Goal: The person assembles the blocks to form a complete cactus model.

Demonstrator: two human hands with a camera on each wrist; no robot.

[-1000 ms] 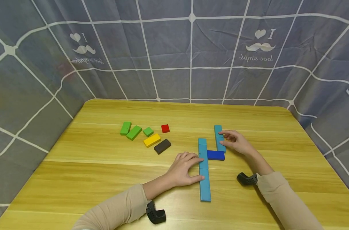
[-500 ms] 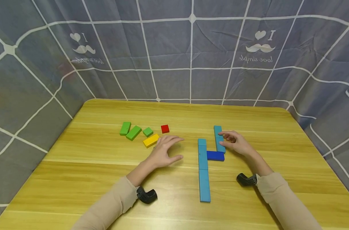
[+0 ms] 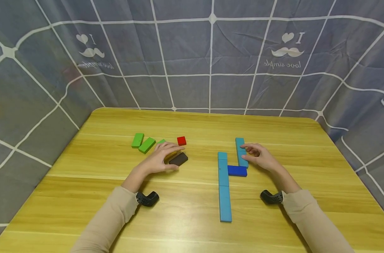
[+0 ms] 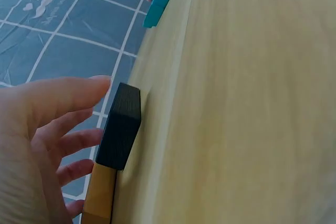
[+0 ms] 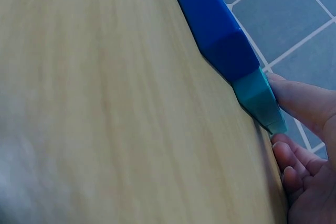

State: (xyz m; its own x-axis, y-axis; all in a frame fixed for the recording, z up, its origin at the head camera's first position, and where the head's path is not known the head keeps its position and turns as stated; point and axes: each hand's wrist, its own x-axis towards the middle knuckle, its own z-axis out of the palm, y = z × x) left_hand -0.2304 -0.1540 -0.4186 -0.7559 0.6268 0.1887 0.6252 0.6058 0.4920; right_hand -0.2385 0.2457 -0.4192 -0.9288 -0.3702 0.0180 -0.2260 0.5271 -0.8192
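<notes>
My left hand point(image 3: 157, 159) is over the dark block point(image 3: 179, 159), thumb and fingers spread around it. In the left wrist view, a gap shows between the thumb and the dark block point(image 4: 121, 127). A yellow block point(image 3: 170, 155) lies partly hidden under those fingers. My right hand point(image 3: 260, 157) rests its thumb and index finger on two light blue blocks point(image 3: 240, 142) set end to end. A dark blue block point(image 3: 237, 171) joins them to a longer light blue row point(image 3: 224, 196). In the right wrist view, the thumb touches the light blue block point(image 5: 260, 100).
Two green blocks point(image 3: 147, 145) lie left of my left hand, and a small green one point(image 3: 161, 141) is partly covered by it. A red block point(image 3: 181, 141) sits just beyond. The wooden table point(image 3: 192, 218) ends at a grey curtain point(image 3: 189, 91).
My left hand has left the long light blue row and moved left to the dark and yellow blocks. My right hand stays in place on the light blue pair.
</notes>
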